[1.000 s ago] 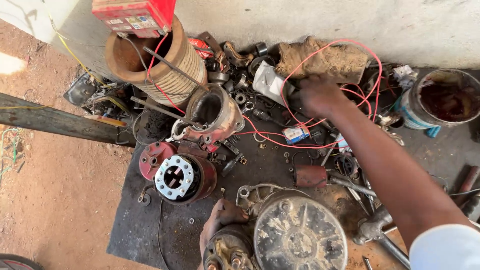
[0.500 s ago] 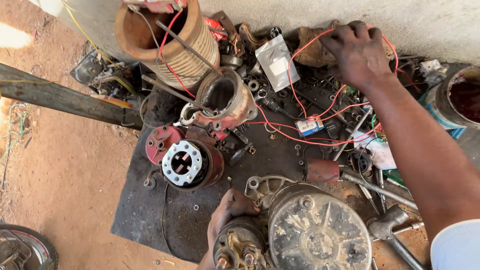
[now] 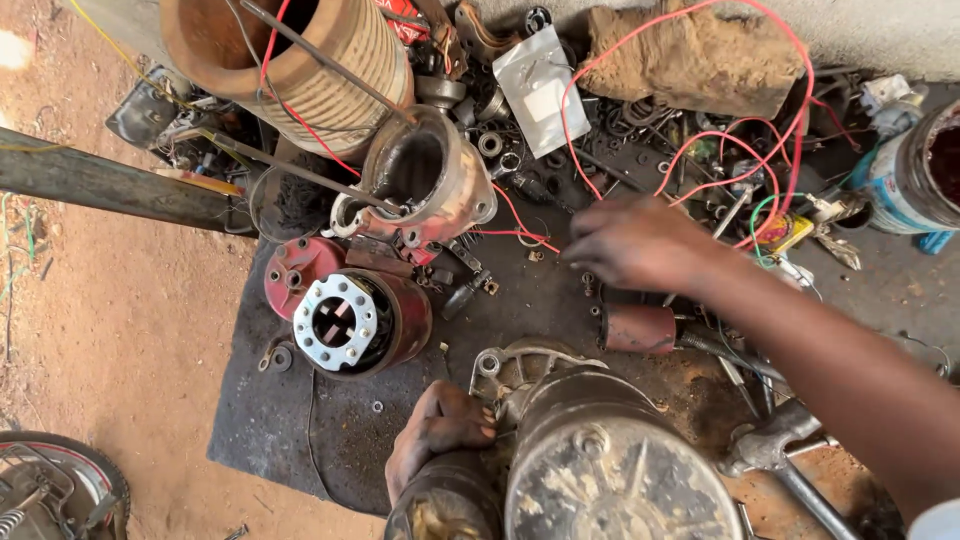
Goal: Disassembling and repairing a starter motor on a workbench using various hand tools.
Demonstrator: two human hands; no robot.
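Note:
My left hand (image 3: 440,428) grips the edge of a dirty grey motor housing (image 3: 610,470) at the bottom of the view. My right hand (image 3: 630,243) reaches out over the dark mat (image 3: 290,420), fingers curled down among small metal parts near a short red cylinder (image 3: 638,327). Whether it holds anything is hidden under the fingers. A red motor body with a white end ring (image 3: 350,320) lies to the left. Behind it stands a reddish open casing (image 3: 425,180).
A large ribbed coil drum (image 3: 300,55) stands at the back left. Red wires (image 3: 740,140) loop over scattered nuts and tools. A tin can (image 3: 915,175) is at the right, a brown rag (image 3: 700,55) behind, a hammer (image 3: 780,455) lower right, bare dirt to the left.
My right hand has pulled back from the rag and wires at the rear to the small parts mid-mat. The camera has moved closer and lower. My left hand stays on the housing.

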